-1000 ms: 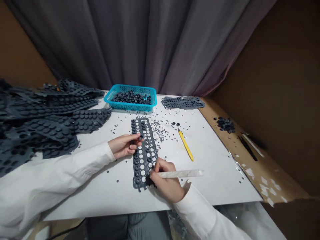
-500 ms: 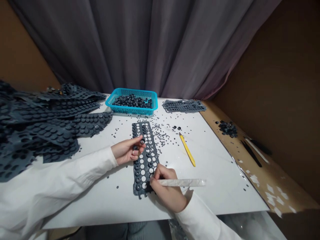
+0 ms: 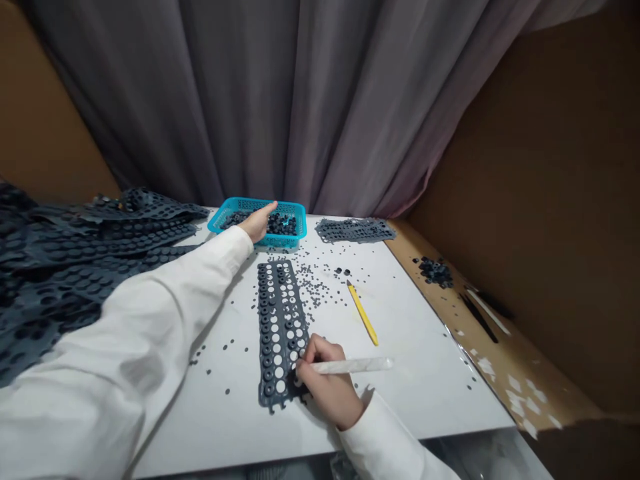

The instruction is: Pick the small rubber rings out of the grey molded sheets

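My left hand (image 3: 259,223) reaches out over the blue plastic basket (image 3: 300,225), its fingers extended above the dark rubber rings (image 3: 283,225) heaped inside, with nothing visibly held. My right hand (image 3: 325,381) grips a white paper-wrapped stick (image 3: 355,365). Its tip is pressed at the lower end of a grey perforated rubber sheet (image 3: 280,333) lying on the white table (image 3: 400,400). Some of the sheet's holes are bare, while others hold dark rings. My right fingers hide the tip of the stick.
A large pile of grey rubber sheets (image 3: 50,287) lies at the left, partly under my sleeve. Another sheet (image 3: 354,231) lies at the back. A yellow pencil (image 3: 363,313) and scattered small rings (image 3: 313,287) lie on the table. Cardboard (image 3: 500,347) borders the right side.
My left hand has moved away from the sheet, forward to the basket. My right hand stays at the sheet's lower end. The whole scene sits lower in the view.
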A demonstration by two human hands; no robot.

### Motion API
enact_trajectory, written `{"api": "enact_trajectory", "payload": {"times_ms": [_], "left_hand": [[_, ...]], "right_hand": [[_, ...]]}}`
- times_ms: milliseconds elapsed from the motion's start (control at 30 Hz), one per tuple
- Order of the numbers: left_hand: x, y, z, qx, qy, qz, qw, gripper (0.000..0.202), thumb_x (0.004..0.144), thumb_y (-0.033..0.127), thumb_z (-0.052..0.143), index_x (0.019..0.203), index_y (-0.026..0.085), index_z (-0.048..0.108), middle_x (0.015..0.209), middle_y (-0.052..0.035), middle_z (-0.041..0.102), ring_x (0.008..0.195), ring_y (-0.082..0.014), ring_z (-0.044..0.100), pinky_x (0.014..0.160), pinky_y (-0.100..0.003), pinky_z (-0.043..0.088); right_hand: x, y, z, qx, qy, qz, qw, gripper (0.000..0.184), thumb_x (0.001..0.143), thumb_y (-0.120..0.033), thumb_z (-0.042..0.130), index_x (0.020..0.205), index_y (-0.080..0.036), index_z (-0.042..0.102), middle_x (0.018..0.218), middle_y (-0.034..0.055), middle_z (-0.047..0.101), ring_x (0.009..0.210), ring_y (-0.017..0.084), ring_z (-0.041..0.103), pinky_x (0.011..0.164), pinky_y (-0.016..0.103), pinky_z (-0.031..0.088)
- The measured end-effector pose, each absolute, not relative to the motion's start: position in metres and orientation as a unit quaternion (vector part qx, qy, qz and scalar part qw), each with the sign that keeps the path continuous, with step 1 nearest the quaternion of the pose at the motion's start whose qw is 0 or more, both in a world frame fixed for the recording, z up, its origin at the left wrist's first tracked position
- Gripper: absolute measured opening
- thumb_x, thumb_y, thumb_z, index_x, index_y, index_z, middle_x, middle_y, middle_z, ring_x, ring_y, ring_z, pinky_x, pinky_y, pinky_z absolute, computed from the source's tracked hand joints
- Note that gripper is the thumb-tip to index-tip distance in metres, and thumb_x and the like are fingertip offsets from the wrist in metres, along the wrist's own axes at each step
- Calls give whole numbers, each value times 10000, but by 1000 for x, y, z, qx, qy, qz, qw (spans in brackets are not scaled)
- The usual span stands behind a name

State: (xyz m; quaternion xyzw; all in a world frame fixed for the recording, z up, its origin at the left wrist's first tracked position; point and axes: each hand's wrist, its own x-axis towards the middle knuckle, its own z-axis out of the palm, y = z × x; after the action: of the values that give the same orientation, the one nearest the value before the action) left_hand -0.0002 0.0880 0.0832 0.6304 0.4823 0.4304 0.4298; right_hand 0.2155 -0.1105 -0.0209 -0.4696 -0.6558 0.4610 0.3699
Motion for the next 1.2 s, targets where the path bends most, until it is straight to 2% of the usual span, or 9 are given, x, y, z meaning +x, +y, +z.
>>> {"api": "enact_trajectory", "payload": {"times_ms": [67, 133, 233, 300, 367, 500, 933, 1100, 1200], "left_hand": [[-4, 58, 75, 658, 482, 398, 420, 332, 921, 378, 381, 938, 115, 582, 856, 16, 618, 781, -80, 539, 687, -201, 375], [-7, 18, 64, 701, 465, 332, 426, 236, 852, 326, 508, 907, 124, 618, 821, 32, 622, 759, -92, 545, 707, -205, 396], [-5, -46, 47, 762, 424, 212, 441, 94, 685, 215, 687, 732, 136, 670, 632, 22, 605, 597, -107, 519, 576, -205, 381], [2, -83, 37, 791, 398, 175, 431, 141, 618, 145, 714, 755, 150, 679, 686, 0, 612, 623, -123, 522, 588, -218, 378], [9, -109, 28, 853, 360, 135, 352, 177, 674, 161, 670, 851, 159, 660, 753, -24, 610, 691, -151, 544, 629, -233, 396], [19, -127, 18, 882, 374, 108, 267, 134, 737, 181, 593, 866, 174, 625, 780, -30, 603, 700, -163, 555, 616, -239, 394], [31, -134, 25, 891, 416, 16, 179, 108, 752, 170, 528, 781, 175, 632, 749, -62, 638, 697, -218, 612, 599, -285, 422], [40, -136, 28, 895, 414, -26, 162, 175, 772, 153, 508, 885, 150, 642, 795, -97, 645, 720, -251, 625, 611, -315, 438], [41, -134, 25, 906, 392, -37, 155, 191, 788, 108, 477, 876, 138, 643, 781, -101, 649, 711, -247, 622, 611, -313, 431]], "right_hand": [[216, -110, -18, -459, -645, 474, 385, 223, 673, -156, 536, 547, -209, 360, 491, -71, 389, 499, 93, 389, 489, 207, 305], [215, -110, -16, -453, -640, 477, 398, 220, 679, -173, 549, 553, -209, 373, 490, -73, 398, 488, 89, 389, 476, 202, 309], [213, -113, -15, -441, -650, 473, 398, 230, 682, -193, 564, 545, -206, 380, 478, -75, 412, 466, 78, 374, 457, 194, 297], [211, -115, -16, -428, -668, 471, 387, 243, 679, -201, 570, 532, -205, 376, 457, -78, 410, 444, 70, 356, 444, 190, 280], [210, -118, -17, -418, -691, 459, 370, 247, 671, -199, 575, 520, -203, 379, 440, -80, 402, 430, 65, 349, 442, 191, 273], [210, -121, -17, -408, -722, 436, 349, 236, 667, -201, 576, 515, -197, 397, 444, -78, 409, 432, 64, 362, 448, 190, 279], [208, -122, -18, -404, -748, 404, 337, 238, 676, -214, 551, 505, -204, 385, 445, -73, 406, 438, 70, 369, 459, 196, 289], [207, -123, -18, -408, -752, 394, 337, 243, 664, -218, 549, 498, -207, 372, 436, -75, 390, 433, 69, 354, 464, 203, 283], [207, -123, -18, -409, -754, 382, 342, 238, 653, -196, 539, 493, -205, 362, 432, -76, 377, 431, 68, 345, 463, 204, 277]]}}
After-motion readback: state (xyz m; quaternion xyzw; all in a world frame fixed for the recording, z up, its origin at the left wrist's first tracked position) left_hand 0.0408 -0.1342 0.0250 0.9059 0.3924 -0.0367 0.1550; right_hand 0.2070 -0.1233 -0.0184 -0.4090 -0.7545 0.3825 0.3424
